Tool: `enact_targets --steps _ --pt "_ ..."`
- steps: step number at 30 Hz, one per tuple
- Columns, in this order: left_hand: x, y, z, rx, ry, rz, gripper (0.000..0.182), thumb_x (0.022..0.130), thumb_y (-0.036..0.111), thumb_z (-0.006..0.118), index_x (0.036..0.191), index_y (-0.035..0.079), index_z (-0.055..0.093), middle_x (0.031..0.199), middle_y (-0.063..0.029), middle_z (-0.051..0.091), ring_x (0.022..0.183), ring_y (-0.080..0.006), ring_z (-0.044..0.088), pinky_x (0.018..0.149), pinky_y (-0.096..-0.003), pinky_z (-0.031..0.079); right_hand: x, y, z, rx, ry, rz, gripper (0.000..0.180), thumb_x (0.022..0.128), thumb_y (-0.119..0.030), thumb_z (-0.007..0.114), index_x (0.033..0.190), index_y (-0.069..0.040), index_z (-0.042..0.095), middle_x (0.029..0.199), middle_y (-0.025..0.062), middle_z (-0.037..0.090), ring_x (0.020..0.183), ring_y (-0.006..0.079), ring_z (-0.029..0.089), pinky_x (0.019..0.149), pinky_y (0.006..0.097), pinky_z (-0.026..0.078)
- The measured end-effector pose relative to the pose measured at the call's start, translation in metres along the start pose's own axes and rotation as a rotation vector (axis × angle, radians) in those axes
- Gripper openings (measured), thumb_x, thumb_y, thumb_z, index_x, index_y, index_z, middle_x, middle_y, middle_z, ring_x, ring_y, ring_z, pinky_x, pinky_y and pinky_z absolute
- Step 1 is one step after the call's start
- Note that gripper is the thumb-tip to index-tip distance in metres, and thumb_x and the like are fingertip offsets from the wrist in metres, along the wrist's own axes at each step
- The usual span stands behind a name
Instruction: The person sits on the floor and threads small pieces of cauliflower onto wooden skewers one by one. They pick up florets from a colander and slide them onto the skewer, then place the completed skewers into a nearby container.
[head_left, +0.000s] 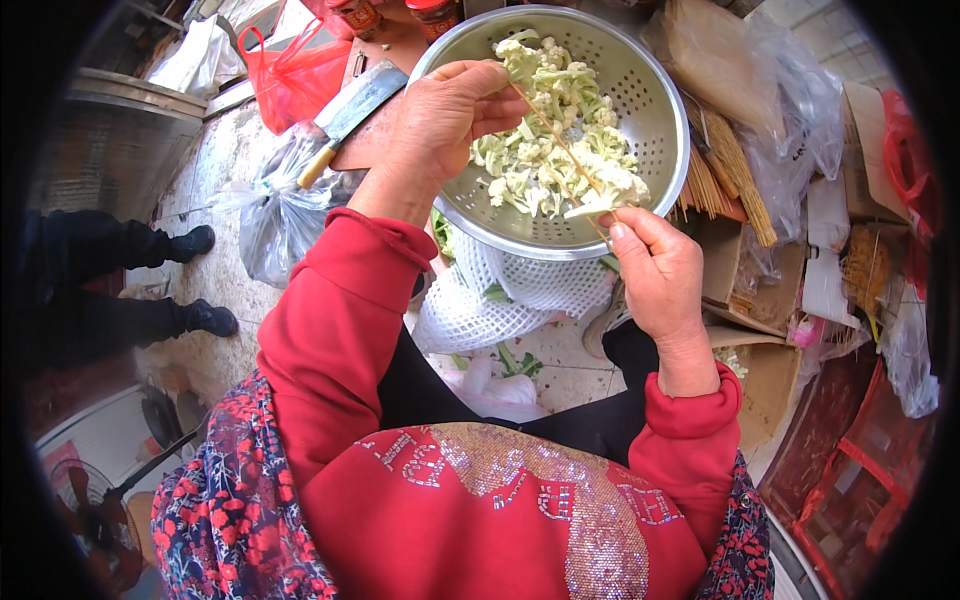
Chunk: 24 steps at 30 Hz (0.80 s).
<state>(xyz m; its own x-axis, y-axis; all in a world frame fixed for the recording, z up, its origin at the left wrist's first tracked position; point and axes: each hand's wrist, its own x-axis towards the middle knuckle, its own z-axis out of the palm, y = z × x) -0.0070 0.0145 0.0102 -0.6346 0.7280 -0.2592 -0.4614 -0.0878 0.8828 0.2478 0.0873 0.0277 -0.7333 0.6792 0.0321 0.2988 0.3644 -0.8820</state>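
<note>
A perforated metal colander (652, 135) holds many cauliflower florets (540, 90). Over its left side, my left hand (465, 105) pinches the upper part of a thin wooden skewer (555, 135). My right hand (652, 262) is at the colander's near rim, thumb and fingers closed on the lower end of skewer sticks and by a cauliflower floret (611, 184). Whether that floret is pierced or only held against the stick cannot be told. A cleaver (364, 101) with a wooden handle lies left of the colander on a reddish board (371, 142).
Bundled skewers (709, 180) and a straw whisk (742, 165) lie right of the colander, above cardboard boxes (776, 292). White foam netting (487, 307) is below it. Plastic bags (281, 217) stand at the left, near another person's legs (142, 315). Lidded jars (356, 15) stand at the top.
</note>
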Motion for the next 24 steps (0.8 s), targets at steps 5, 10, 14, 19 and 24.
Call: enact_targets --steps 5,10,14,19,24 --pt "-0.003 -0.002 0.003 -0.069 -0.030 -0.221 0.022 0.094 0.016 0.068 0.107 0.000 0.063 0.097 -0.0157 0.071 0.086 -0.0280 0.073 0.083 -0.0427 0.062 -0.002 0.004 0.000 0.085 0.010 -0.016 0.020 0.097 -0.010 0.061 0.107 0.005 0.070 0.088 0.0076 0.071 0.076 0.0111 0.062 0.069 0.0265 0.050" --pt "-0.029 -0.023 0.027 -0.067 -0.130 -0.248 0.024 0.093 0.019 0.069 0.105 0.000 0.062 0.095 -0.0146 0.070 0.089 -0.0282 0.072 0.082 -0.0443 0.062 0.001 -0.001 0.001 0.047 0.002 0.019 0.020 0.097 -0.009 0.060 0.107 0.005 0.070 0.087 0.0076 0.071 0.075 0.0120 0.062 0.068 0.0269 0.049" --pt "-0.042 -0.031 0.036 -0.001 -0.192 -0.299 0.020 0.094 0.017 0.068 0.105 0.001 0.062 0.093 -0.0125 0.070 0.084 -0.0244 0.071 0.084 -0.0460 0.062 0.001 0.002 0.003 -0.013 0.050 -0.037 0.016 0.094 -0.010 0.061 0.104 0.000 0.071 0.085 0.0163 0.071 0.075 0.0256 0.070 0.069 0.0342 0.053" --pt "-0.049 -0.037 0.042 -0.091 -0.187 -0.260 0.018 0.093 0.016 0.067 0.101 0.000 0.064 0.094 -0.0120 0.070 0.085 -0.0213 0.069 0.082 -0.0387 0.061 0.006 -0.005 0.006 -0.045 0.050 -0.053 0.015 0.095 -0.012 0.062 0.103 -0.001 0.070 0.087 0.0186 0.070 0.078 0.0337 0.070 0.069 0.0384 0.053" --pt "-0.047 -0.038 0.042 -0.129 -0.194 -0.252 0.012 0.091 0.012 0.064 0.099 0.004 0.061 0.095 -0.0083 0.065 0.088 -0.0218 0.067 0.085 -0.0442 0.060 0.006 0.002 0.006 -0.069 0.001 -0.057 0.016 0.095 -0.015 0.063 0.102 -0.002 0.070 0.086 0.0183 0.069 0.077 0.0349 0.069 0.070 0.0385 0.053"
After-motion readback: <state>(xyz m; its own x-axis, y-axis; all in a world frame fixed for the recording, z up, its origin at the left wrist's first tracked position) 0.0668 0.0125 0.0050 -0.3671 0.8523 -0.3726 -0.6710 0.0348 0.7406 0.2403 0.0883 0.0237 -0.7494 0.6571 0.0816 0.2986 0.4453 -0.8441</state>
